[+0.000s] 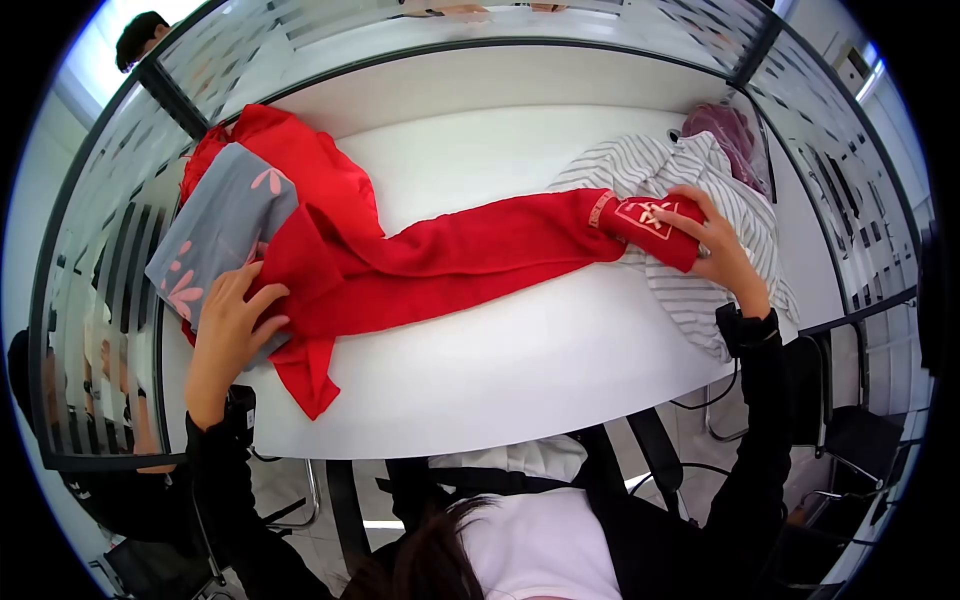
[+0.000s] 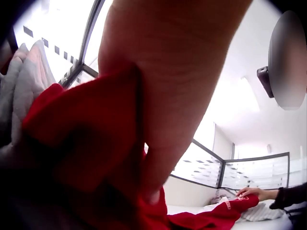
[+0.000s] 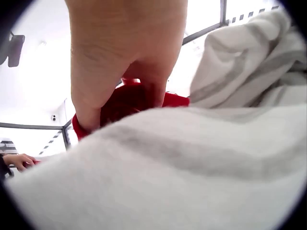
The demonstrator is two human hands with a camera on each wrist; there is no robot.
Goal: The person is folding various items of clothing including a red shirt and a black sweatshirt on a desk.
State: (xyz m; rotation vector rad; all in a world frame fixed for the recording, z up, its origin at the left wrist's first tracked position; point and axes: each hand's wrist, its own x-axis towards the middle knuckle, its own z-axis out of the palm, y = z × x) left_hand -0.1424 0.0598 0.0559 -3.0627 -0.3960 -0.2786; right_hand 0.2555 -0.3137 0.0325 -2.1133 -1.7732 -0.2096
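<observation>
A long red cloth [image 1: 470, 245] stretches across the white table, with white and pink lettering at its right end. My right hand [image 1: 722, 245] grips that lettered end, over a grey-and-white striped cloth [image 1: 690, 300]. At the left, my left hand [image 1: 228, 325] pinches the red cloth's wide end beside a grey cloth with pink petals [image 1: 215, 220]. In the left wrist view, red fabric [image 2: 91, 139] hangs by the left hand [image 2: 168, 86]. The right wrist view shows the right hand [image 3: 127, 52] with fingers on red fabric [image 3: 127, 103] behind the striped cloth [image 3: 168, 158].
More red fabric [image 1: 320, 160] lies at the back left, and a mauve cloth [image 1: 725, 135] at the back right. Dark-framed glass panels [image 1: 110, 300] border the white table [image 1: 450, 400]. A person's head [image 1: 140, 40] shows beyond the panel at the upper left.
</observation>
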